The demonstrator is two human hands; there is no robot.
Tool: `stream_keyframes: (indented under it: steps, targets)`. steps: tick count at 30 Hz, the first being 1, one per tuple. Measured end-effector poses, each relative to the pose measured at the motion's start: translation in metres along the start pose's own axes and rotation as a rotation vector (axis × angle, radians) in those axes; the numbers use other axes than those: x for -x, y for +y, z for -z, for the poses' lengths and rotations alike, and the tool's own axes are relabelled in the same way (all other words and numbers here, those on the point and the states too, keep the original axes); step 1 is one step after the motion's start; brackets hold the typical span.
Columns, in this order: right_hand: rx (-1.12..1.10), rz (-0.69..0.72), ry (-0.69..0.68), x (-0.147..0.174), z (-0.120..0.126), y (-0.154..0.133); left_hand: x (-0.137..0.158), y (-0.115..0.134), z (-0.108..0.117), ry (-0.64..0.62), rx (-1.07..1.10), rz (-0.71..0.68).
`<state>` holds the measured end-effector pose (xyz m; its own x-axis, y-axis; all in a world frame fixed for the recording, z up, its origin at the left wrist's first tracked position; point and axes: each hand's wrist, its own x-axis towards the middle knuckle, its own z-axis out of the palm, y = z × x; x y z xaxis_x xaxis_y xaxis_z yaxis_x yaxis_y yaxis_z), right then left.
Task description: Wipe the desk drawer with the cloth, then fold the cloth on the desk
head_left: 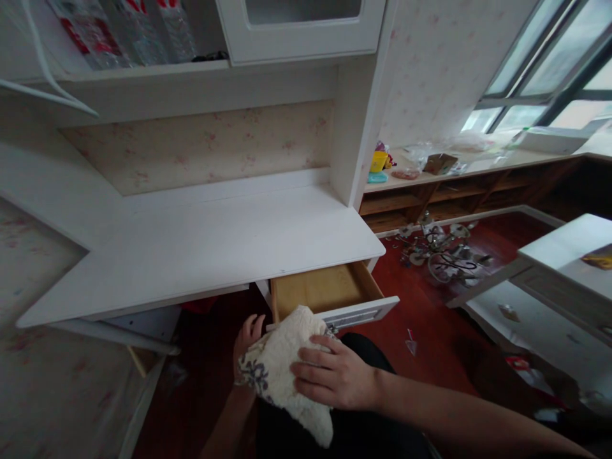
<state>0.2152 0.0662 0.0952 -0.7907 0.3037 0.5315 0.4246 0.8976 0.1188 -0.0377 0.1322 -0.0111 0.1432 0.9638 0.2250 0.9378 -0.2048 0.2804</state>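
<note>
A cream cloth (287, 363) with a dark grey-blue pattern is bunched in front of the open drawer (329, 290), over my lap. My right hand (329, 373) presses on top of it, fingers bent against the fabric. On the cloth's left side, my left hand (247, 336) has its fingers curled near the drawer's left front corner; the cloth covers part of this hand and its palm is hidden. The drawer is pulled out from under the white desk (229, 236), its bare wooden inside showing. Part of the drawer front (361, 312) is behind the cloth.
Above the desk, a shelf holds several plastic bottles (143, 32) beside a cabinet door (306, 29). A dismantled chandelier (444, 248) lies on the red floor to the right. White furniture (568, 255) stands at the right. A yellow container (378, 161) sits on the windowsill ledge.
</note>
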Motion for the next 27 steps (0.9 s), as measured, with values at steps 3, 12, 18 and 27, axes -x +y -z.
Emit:
stream_keyframes:
  steps: [3, 12, 18, 27]
  targets:
    - [-0.003, 0.007, -0.011, 0.006, 0.006, 0.0, -0.027, 0.008, 0.013, 0.042, -0.143, -0.061]
    - [-0.02, 0.122, -0.105, 0.012, -0.047, 0.041, -0.108, 0.023, 0.034, 0.027, -0.301, -0.167]
    - [0.019, 0.189, -0.197, -0.001, -0.065, 0.083, -0.148, 0.026, 0.029, -0.018, -0.352, -0.187]
    - [0.043, 0.332, -0.234, -0.038, -0.106, 0.137, -0.207, -0.01, 0.033, -0.261, -0.151, -0.274]
